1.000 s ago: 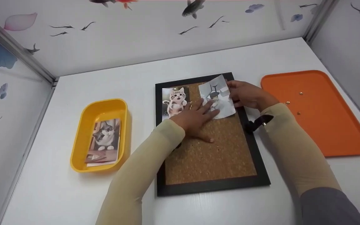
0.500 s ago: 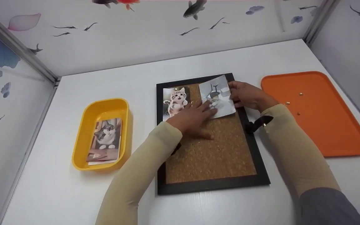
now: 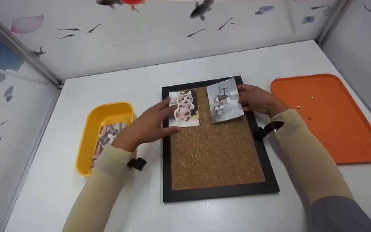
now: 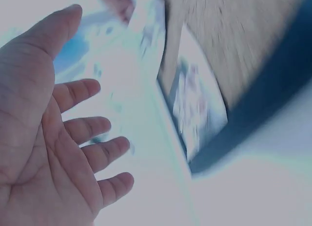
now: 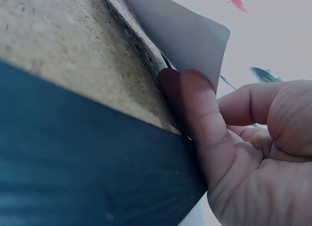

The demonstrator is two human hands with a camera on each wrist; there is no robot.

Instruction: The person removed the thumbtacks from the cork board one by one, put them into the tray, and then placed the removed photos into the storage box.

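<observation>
A black-framed cork board [image 3: 217, 161] lies flat on the white table. At its upper left a kitten photo [image 3: 187, 112] is fixed by a small pin at the top edge. To the right a grey-toned cat photo [image 3: 224, 103] lies slightly tilted, its edges lifting off the cork. My right hand [image 3: 258, 100] pinches that photo's right edge beside the frame; in the right wrist view the thumb [image 5: 200, 109] overlaps the photo's white lower corner. My left hand [image 3: 150, 124], fingers spread and holding nothing, hovers over the board's left edge near the kitten photo.
At the left stands a yellow bin [image 3: 81, 148] with more cat photos [image 3: 108, 137], partly hidden by my left wrist. An orange tray [image 3: 343, 135] at the right bears several small pins [image 3: 312, 97]. Printed wall panels enclose the table's back and sides.
My left hand has come off the grey-toned photo and moved left, uncovering both photos and the cork below. The right hand stays at the photo's right edge.
</observation>
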